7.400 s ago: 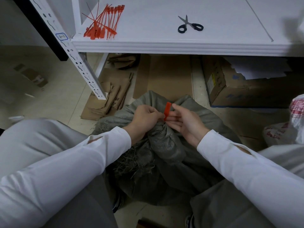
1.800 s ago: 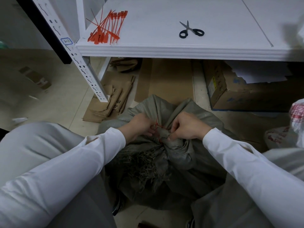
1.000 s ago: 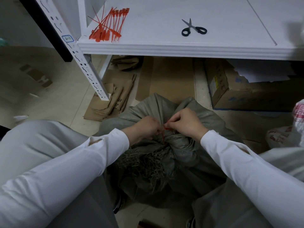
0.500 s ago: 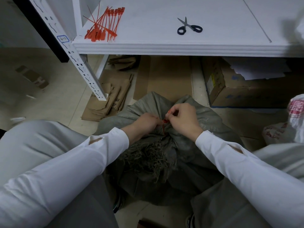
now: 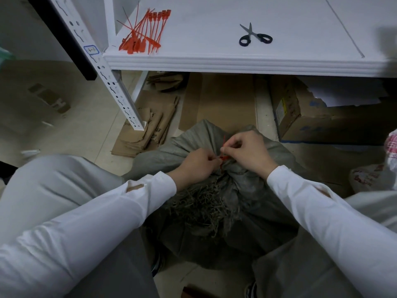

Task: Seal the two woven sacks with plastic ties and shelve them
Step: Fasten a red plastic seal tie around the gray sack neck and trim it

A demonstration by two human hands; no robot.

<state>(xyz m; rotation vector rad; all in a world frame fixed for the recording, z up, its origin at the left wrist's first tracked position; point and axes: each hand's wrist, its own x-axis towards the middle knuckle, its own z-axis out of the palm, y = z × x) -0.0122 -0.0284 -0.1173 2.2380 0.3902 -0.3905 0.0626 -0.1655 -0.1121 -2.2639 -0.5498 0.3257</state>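
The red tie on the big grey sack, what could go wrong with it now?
The thin red plastic tie is pinched only at the fingertips of the left hand and right hand, so it might slip before it locks. The bunched neck of the grey woven sack could then spring open. Its frayed strands may also snag in the loop.

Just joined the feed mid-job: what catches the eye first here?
The left hand and right hand pinch a red tie at the gathered neck of a grey woven sack on the floor, centre frame. Above, on the white shelf, lie spare red ties at its near corner and black scissors mid-shelf.
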